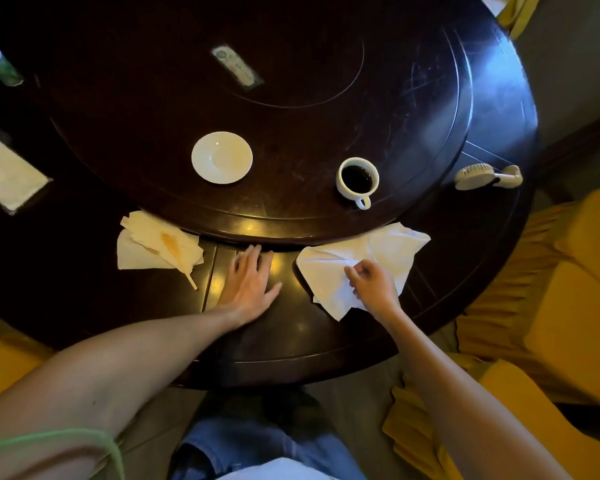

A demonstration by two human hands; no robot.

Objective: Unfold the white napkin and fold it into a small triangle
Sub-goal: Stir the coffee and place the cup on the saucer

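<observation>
White and crumpled, one napkin (364,265) lies on our dark table (291,344) below one coffee cup (357,180) and one saucer (221,157), our right hand (373,284) pinching it, our left hand (252,282) flat with fingers spread beside it.

The right hand (373,284) covers part of the white napkin (361,258) — its fingertips curl out of sight; the label (238,68) print is unreadable.

Dark round wooden table (326,64), yellow-covered chairs (551,289) — dim light
</observation>
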